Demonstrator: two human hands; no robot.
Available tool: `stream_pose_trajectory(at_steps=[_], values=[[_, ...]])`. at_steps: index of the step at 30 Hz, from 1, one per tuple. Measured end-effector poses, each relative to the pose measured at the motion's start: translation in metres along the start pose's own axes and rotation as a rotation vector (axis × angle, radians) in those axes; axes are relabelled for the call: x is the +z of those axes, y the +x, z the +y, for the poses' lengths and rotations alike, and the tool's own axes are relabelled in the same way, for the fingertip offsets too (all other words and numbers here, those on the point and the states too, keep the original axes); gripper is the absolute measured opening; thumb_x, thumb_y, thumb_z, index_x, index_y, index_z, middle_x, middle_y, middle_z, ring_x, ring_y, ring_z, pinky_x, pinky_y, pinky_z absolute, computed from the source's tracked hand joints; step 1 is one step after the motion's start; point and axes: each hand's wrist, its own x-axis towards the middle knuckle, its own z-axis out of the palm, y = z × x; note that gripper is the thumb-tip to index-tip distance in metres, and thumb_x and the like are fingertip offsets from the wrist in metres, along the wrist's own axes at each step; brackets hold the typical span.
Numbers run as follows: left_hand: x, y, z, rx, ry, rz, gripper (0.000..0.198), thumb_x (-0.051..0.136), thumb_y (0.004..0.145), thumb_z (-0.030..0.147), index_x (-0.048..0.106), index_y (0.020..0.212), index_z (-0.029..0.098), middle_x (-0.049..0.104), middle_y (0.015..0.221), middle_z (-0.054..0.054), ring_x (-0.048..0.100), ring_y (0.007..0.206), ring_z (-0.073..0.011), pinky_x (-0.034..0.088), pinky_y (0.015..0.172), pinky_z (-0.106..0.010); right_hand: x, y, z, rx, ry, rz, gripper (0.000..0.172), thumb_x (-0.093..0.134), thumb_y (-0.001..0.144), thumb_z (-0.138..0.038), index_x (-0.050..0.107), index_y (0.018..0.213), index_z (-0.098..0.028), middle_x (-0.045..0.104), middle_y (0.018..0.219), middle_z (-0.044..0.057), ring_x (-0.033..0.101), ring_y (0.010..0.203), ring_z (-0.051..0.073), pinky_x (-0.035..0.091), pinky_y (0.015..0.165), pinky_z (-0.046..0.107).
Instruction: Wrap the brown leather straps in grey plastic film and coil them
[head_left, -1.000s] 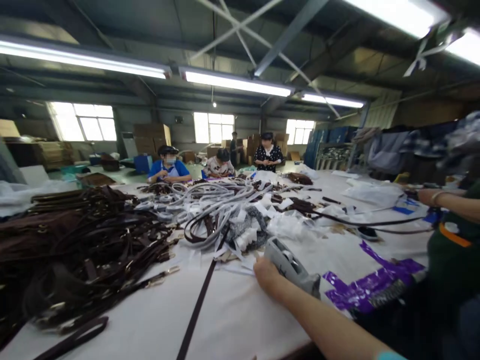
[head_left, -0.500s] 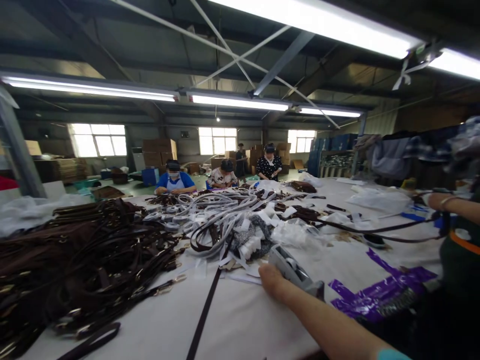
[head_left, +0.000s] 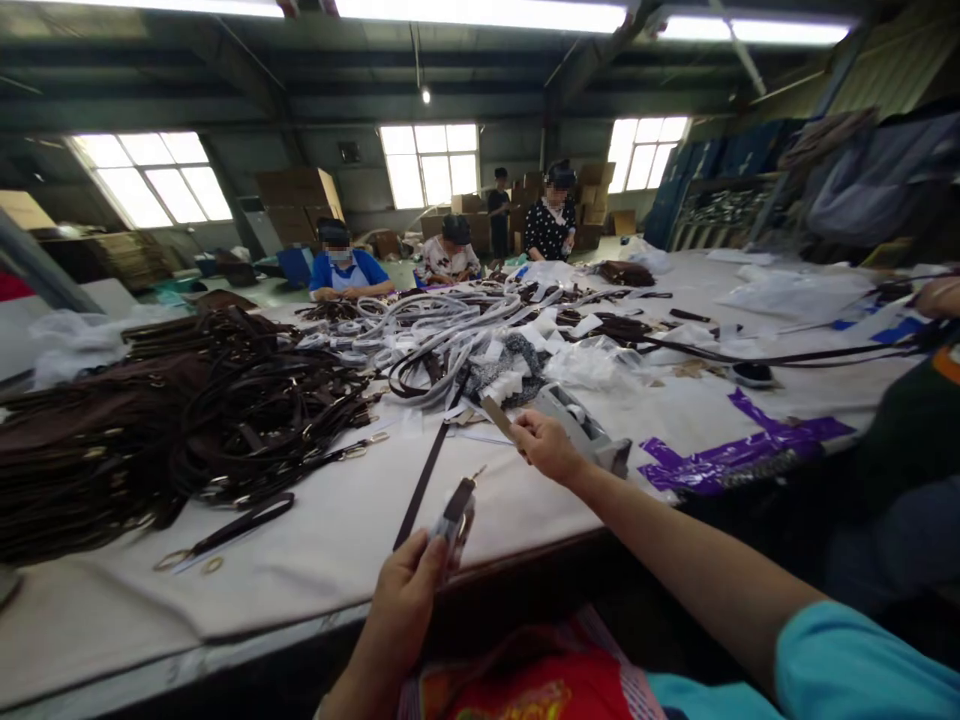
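My left hand [head_left: 411, 580], near the table's front edge, is closed round a dark strap piece with a metal clasp [head_left: 459, 505]; a pale, shiny wrapping shows about it. My right hand [head_left: 546, 445] pinches a flat grey-brown strip [head_left: 498, 417] that points up and left; what it is made of I cannot tell. Just behind the right hand stands a grey tape dispenser [head_left: 581, 420], partly covered by the hand. A long dark strap [head_left: 429, 470] runs over the white table [head_left: 330, 560] between the hands and the pile.
Dark brown straps [head_left: 255, 410] with metal buckles are heaped at left. Grey cords [head_left: 427, 330] and clear plastic bags [head_left: 600, 362] fill the middle. Purple tape [head_left: 720, 455] lies at the right edge. Co-workers sit and stand beyond; another person's arm [head_left: 937, 298] reaches in at right.
The view has tipped down. My right hand has come off the tape dispenser's side and now shows a grey-brown strip. My left hand has come into view with the clasped strap piece.
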Motion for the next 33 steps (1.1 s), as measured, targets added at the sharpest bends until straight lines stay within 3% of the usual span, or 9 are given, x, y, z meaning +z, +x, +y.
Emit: stream_pose_trajectory(at_steps=[4,7,14,20,24,26,28,30,33], values=[[0.010,0.020,0.015,-0.054,-0.263,0.001,0.045,0.075,0.078,0.049,0.065,0.103,0.013,0.062,0.073,-0.002,0.058,0.065,-0.0140,0.053,0.067,-0.030,0.000,-0.065,-0.016,0.142,0.511,-0.251,0.029,0.058,0.084,-0.047,0.052,0.077,-0.019,0.046,0.047,-0.009,0.041,0.036,0.008,0.032,0.035,0.019],[0.021,0.026,0.025,-0.098,-0.392,-0.023,0.045,0.077,0.077,0.046,0.060,0.105,0.014,0.058,0.069,0.001,0.057,0.062,-0.0124,0.054,0.066,-0.032,0.001,-0.098,-0.021,0.279,0.640,-0.362,0.030,0.066,0.077,-0.046,0.054,0.074,-0.018,0.045,0.044,-0.010,0.037,0.033,0.006,0.027,0.032,0.017],[0.047,0.019,0.022,-0.120,-0.398,-0.143,0.041,0.075,0.080,0.043,0.057,0.103,0.014,0.056,0.069,0.003,0.053,0.059,-0.0085,0.050,0.060,-0.024,0.009,-0.098,-0.024,0.336,0.576,-0.332,0.028,0.066,0.073,-0.043,0.054,0.070,-0.018,0.044,0.040,-0.010,0.036,0.032,0.006,0.025,0.031,0.017],[0.048,0.015,0.014,-0.184,-0.308,-0.174,0.038,0.075,0.079,0.045,0.060,0.091,0.012,0.061,0.069,0.000,0.056,0.060,-0.0101,0.047,0.062,-0.025,0.013,-0.099,-0.025,0.127,0.590,-0.321,0.027,0.061,0.084,-0.042,0.056,0.078,-0.017,0.048,0.049,-0.007,0.042,0.040,0.007,0.032,0.039,0.019],[0.039,0.017,0.017,-0.184,-0.110,-0.133,0.039,0.073,0.078,0.049,0.061,0.081,0.012,0.059,0.064,0.001,0.051,0.055,-0.0096,0.042,0.056,-0.023,0.004,-0.109,-0.020,-0.359,0.411,-0.331,0.035,0.061,0.088,-0.029,0.055,0.118,-0.014,0.067,0.089,0.006,0.062,0.075,0.015,0.051,0.066,0.026],[0.037,0.017,0.018,-0.176,0.002,-0.162,0.041,0.071,0.078,0.052,0.061,0.077,0.012,0.057,0.063,0.002,0.047,0.054,-0.0090,0.038,0.054,-0.022,-0.002,-0.110,-0.019,-0.610,0.210,-0.307,0.026,0.057,0.090,-0.019,0.059,0.115,-0.014,0.067,0.098,0.010,0.062,0.087,0.018,0.052,0.078,0.031],[0.037,0.014,0.018,-0.163,0.173,-0.230,0.042,0.069,0.079,0.054,0.061,0.074,0.013,0.054,0.062,0.002,0.044,0.055,-0.0090,0.033,0.052,-0.022,-0.006,-0.108,-0.020,-0.746,0.026,-0.260,0.017,0.050,0.092,-0.013,0.065,0.100,-0.015,0.067,0.091,0.010,0.062,0.085,0.018,0.051,0.080,0.032],[0.038,0.008,0.016,-0.153,0.384,-0.321,0.045,0.065,0.081,0.056,0.061,0.070,0.013,0.052,0.061,0.002,0.041,0.055,-0.0095,0.029,0.050,-0.022,-0.006,-0.107,-0.021,-0.734,-0.068,-0.241,0.019,0.051,0.091,-0.013,0.069,0.087,-0.016,0.068,0.096,0.011,0.062,0.091,0.020,0.050,0.086,0.037],[0.037,-0.004,0.012,-0.120,0.585,-0.468,0.047,0.057,0.086,0.056,0.062,0.068,0.014,0.054,0.060,0.001,0.042,0.056,-0.0112,0.028,0.050,-0.023,0.000,-0.111,-0.020,-0.457,0.029,-0.355,0.015,0.060,0.083,-0.012,0.072,0.075,-0.017,0.066,0.116,0.010,0.061,0.106,0.023,0.046,0.095,0.040]])
